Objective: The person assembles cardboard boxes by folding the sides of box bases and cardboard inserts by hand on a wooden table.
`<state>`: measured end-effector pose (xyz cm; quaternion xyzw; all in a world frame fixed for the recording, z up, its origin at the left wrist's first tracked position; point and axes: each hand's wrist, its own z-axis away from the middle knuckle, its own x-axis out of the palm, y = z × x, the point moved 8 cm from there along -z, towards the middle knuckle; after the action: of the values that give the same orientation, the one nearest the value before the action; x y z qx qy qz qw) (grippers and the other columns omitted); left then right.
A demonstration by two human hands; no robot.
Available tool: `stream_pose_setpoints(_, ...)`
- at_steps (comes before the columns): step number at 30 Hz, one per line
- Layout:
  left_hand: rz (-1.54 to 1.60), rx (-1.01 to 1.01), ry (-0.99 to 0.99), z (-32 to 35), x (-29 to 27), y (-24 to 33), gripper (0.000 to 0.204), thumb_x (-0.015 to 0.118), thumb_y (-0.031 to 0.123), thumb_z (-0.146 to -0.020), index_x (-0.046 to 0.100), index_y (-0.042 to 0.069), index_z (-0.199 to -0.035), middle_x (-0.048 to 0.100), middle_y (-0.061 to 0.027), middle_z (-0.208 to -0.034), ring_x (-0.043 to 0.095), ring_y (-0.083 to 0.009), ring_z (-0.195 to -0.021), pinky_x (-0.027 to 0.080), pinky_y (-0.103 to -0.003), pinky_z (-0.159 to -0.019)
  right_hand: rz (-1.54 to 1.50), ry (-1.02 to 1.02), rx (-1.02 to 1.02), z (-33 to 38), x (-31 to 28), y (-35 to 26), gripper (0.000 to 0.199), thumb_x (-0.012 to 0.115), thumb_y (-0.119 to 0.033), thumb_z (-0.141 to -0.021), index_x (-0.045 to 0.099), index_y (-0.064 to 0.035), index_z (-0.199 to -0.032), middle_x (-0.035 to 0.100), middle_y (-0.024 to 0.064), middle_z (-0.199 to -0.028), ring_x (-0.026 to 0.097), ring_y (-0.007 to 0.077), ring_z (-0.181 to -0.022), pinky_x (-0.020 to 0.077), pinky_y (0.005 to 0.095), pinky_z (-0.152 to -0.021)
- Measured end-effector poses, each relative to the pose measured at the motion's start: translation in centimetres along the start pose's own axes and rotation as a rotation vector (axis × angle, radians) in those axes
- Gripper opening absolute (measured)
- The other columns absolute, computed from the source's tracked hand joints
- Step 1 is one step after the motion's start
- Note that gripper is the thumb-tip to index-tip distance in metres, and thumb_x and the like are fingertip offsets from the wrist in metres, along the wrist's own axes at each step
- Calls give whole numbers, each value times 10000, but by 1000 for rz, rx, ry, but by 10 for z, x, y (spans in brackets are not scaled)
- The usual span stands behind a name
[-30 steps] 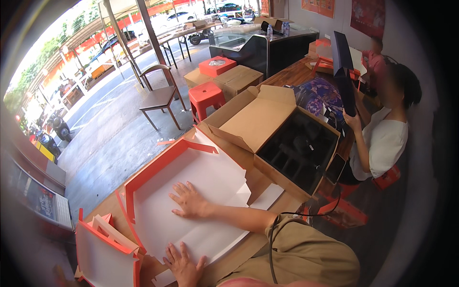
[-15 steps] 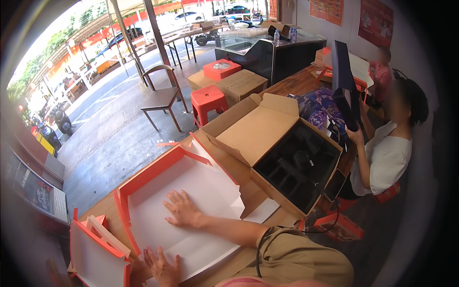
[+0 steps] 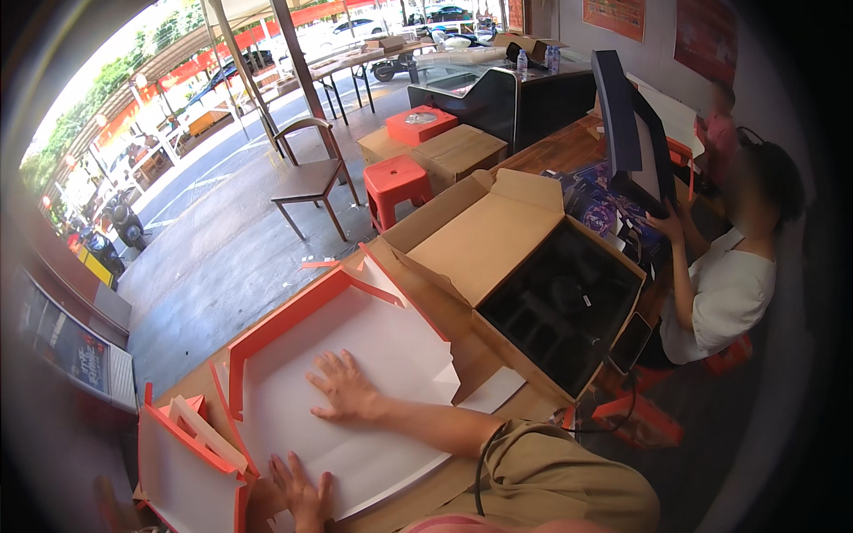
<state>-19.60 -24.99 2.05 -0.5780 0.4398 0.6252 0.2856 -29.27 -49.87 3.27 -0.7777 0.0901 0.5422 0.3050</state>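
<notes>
Right hand (image 3: 345, 391) flat, palm down, fingers spread wide, pressing on white inside of box blank (image 3: 355, 355); forearm comes in from lower right. Left hand (image 3: 302, 493) also flat and open, fingers forward, on near edge of same blank, holding nothing. Blank is unfolded cardboard, smooth white face, orange raised flaps, lying on wooden table (image 3: 471, 351). Second orange-white blank (image 3: 187, 462) just beside at left. Behind, open brown carton (image 3: 524, 275), matte, dark inside. Other person (image 3: 720, 284) sits at right.
</notes>
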Motion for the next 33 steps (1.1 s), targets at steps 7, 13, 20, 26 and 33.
stream_pose_setpoints(7, -56, 37, 16, -6, 3, -1, 931, 756, 590, -865, 469, 46, -1564, 309, -364, -1637, 280, -548, -1522, 265, -620, -1253, -20, 2, -29, 1, 2, 6, 887, 655, -693, -890, 529, -128, -1563, 395, 237, -1633, 274, 426, -1563, 160, 647, -1274)
stream_pose_setpoints(13, -75, -25, -65, -21, -33, 28, 833, 784, 516, -875, 526, 39, -1508, 446, -341, -1544, 348, -512, -1496, 306, -603, -1234, 36, -72, 5, 2, 2, 5, 945, 608, -766, -889, 491, -155, -1601, 359, 209, -1675, 218, 397, -1595, 124, 638, -1284)
stream_pose_setpoints(20, -233, 100, 70, -38, -49, 27, 691, 818, 406, -868, 613, 28, -1409, 458, -311, -1552, 303, -482, -1548, 294, -575, -1262, 27, -68, -6, 1, 6, 5, 927, 613, -743, -903, 482, -153, -1605, 349, 205, -1681, 222, 400, -1595, 124, 637, -1290)
stream_pose_setpoints(26, -232, 110, 172, -40, -53, 23, 679, 804, 392, -875, 617, 16, -1409, 351, -325, -1630, 255, -495, -1569, 231, -586, -1290, 30, -54, -7, 2, 9, 7, 910, 601, -739, -916, 487, -152, -1602, 349, 207, -1682, 233, 400, -1593, 129, 636, -1290)
stream_pose_setpoints(33, -194, 22, 105, -37, -24, -7, 739, 679, 517, -938, 581, 3, -1459, 380, -355, -1611, 313, -510, -1529, 224, -612, -1269, 41, -40, -11, 1, 8, 7, 890, 597, -734, -923, 503, -152, -1590, 360, 210, -1676, 249, 401, -1588, 137, 628, -1288)
